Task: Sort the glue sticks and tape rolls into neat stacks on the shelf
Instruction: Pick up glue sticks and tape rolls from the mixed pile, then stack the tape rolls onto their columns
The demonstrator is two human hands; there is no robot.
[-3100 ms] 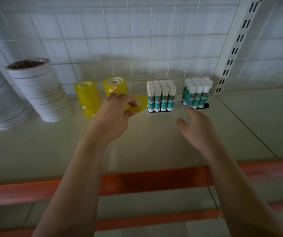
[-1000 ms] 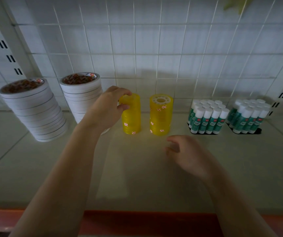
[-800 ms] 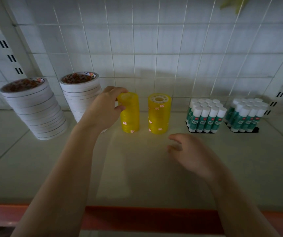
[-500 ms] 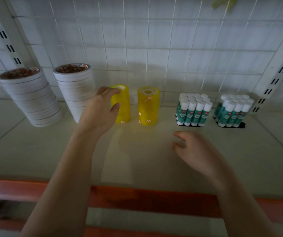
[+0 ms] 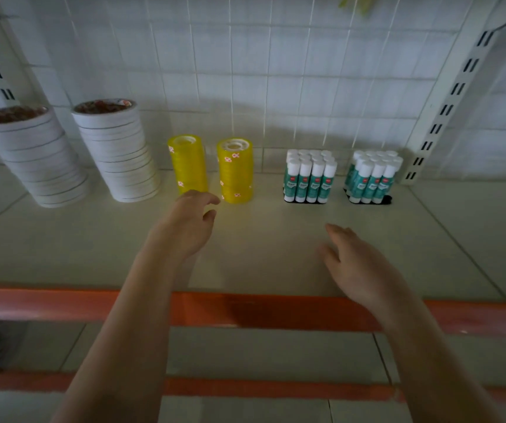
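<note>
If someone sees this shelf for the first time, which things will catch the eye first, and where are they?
The two bright yellow tape stacks stand side by side at the middle of the shelf, just beyond the open left hand. Two tall leaning stacks of white tape rolls fill the left end. Two blocks of upright glue sticks stand at the right, near the slotted upright.

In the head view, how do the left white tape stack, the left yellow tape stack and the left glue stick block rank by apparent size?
1. left white tape stack, clearly largest.
2. left yellow tape stack and left glue stick block: look alike in size, so unranked.
</note>
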